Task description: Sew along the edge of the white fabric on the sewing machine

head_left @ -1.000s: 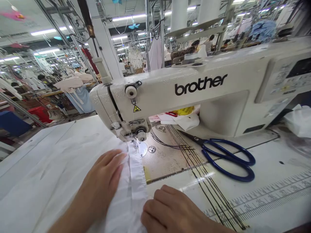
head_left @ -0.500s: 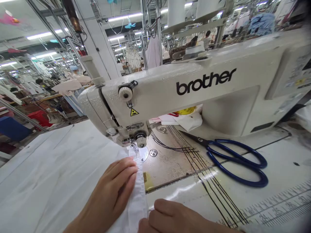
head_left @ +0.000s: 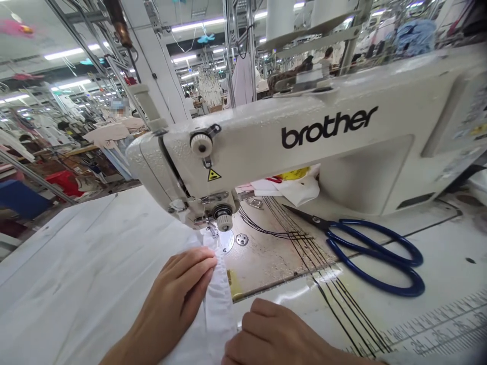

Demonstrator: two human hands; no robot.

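Note:
A white Brother sewing machine (head_left: 304, 137) spans the table. White fabric (head_left: 95, 274) lies under its presser foot (head_left: 213, 232), with a folded hem strip (head_left: 218, 299) running back toward me. My left hand (head_left: 175, 299) rests flat on the fabric, fingers stretched out beside the hem, fingertips just short of the foot. My right hand (head_left: 274, 337) is curled at the lower edge, its fingers pinched on the hem's right edge.
Blue-handled scissors (head_left: 365, 248) lie on the machine bed to the right, blades pointing left. Black guide lines (head_left: 323, 274) and a printed ruler (head_left: 437, 324) mark the tabletop. Folded cloth and a yellow item (head_left: 291, 185) sit behind the arm. Other workstations fill the background.
The left hand slid forward along the hem toward the presser foot. The right hand drew back toward me, then eased forward, still on the hem. The camera view shifted slightly.

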